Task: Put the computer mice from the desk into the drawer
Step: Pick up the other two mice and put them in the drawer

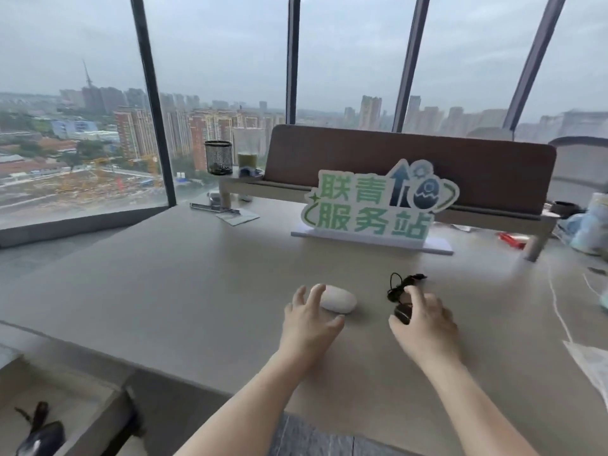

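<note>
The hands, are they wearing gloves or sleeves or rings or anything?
No gloves. The left hand and the right hand are both bare, and both forearms are bare as far down as the picture shows, so no sleeve reaches them. No watch, bracelet or ring shows on the sides facing the camera. The picture is slightly blurry, so a very thin ring could be missed.
</note>
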The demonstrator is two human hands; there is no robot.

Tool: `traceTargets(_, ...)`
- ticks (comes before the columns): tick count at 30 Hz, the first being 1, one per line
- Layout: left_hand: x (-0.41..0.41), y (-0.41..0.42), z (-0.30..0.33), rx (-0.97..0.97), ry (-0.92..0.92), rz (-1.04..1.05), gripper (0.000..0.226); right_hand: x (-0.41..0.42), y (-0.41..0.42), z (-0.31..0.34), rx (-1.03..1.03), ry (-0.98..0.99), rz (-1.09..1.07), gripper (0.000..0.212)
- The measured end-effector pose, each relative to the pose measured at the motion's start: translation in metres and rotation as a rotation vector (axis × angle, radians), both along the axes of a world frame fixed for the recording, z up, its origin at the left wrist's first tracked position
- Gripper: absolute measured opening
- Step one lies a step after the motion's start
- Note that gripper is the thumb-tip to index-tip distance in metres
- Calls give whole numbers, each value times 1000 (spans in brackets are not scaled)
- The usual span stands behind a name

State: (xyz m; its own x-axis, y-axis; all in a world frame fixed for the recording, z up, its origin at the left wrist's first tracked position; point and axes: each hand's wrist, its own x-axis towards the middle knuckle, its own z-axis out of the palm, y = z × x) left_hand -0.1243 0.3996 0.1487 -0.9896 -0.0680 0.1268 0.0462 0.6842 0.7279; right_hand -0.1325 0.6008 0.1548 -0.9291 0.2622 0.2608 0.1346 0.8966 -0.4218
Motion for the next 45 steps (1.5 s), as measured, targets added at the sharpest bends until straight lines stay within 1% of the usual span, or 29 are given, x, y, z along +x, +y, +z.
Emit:
traceTargets(2, -10, 22, -3, -100, -31, 13, 77, 0, 15, -12, -27, -101, 9, 65)
traceTargets(3, -16, 30, -6, -166, -39, 26, 80, 0, 18, -18, -35, -97, 12, 64)
traceTargets(5, -28, 44, -10, -287, -62, 46, 81, 1, 20, -29, -34, 4, 21, 61)
traceTargets(7, -39, 54, -14, -386, -94, 37, 75, -1, 20, -36, -44, 74, 29, 57)
traceTargets(9, -46, 58, -15, -411, -88, 44, 59, -2, 20, -39, -60, 105, 42, 54)
traceTargets(12, -47, 54, -16, -367, 31, 81, 31, -1, 22, -38, -86, 149, 73, 51)
traceTargets(14, -44, 40, -17, -315, 86, 99, 21, 0, 21, -36, -108, 155, 99, 48)
traceTargets(15, -41, 31, -17, -301, 97, 105, 22, 3, 18, -33, -142, 167, 114, 46)
traceTargets(18, -28, -1, -14, -288, 126, 119, 35, 14, 3, -20, -263, 259, 188, 43)
traceTargets(21, -7, -41, -6, -172, 172, 167, 45, 29, -22, 6, -379, 374, 262, 42)
traceTargets(25, 35, -111, 13, -12, 351, 297, 44, 51, -77, 47, -548, 454, 416, 40)
traceTargets(28, 78, -166, 28, 57, 422, 451, 44, 68, -132, 71, -703, 452, 550, 38)
traceTargets(33, 156, -253, 26, 61, 405, 661, 41, 96, -236, 81, -932, 338, 772, 30)
traceTargets(35, 186, -289, 15, 3, 354, 766, 39, 108, -277, 74, -970, 268, 841, 31)
traceTargets(37, 214, -322, 1, -35, 241, 876, 37, 121, -315, 60, -985, 174, 906, 30)
traceTargets(40, 243, -366, -39, -108, -28, 922, 14, 138, -367, 30, -992, -27, 985, 28)
traceTargets(41, 250, -377, -54, -125, -138, 936, 17, 143, -384, 17, -993, -111, 998, 28)
traceTargets(43, 261, -392, -80, -79, -305, 980, 42, 151, -415, -12, -954, -277, 998, 31)
traceTargets(45, 267, -400, -100, -66, -406, 1002, 57, 159, -446, -44, -843, -400, 985, 38)
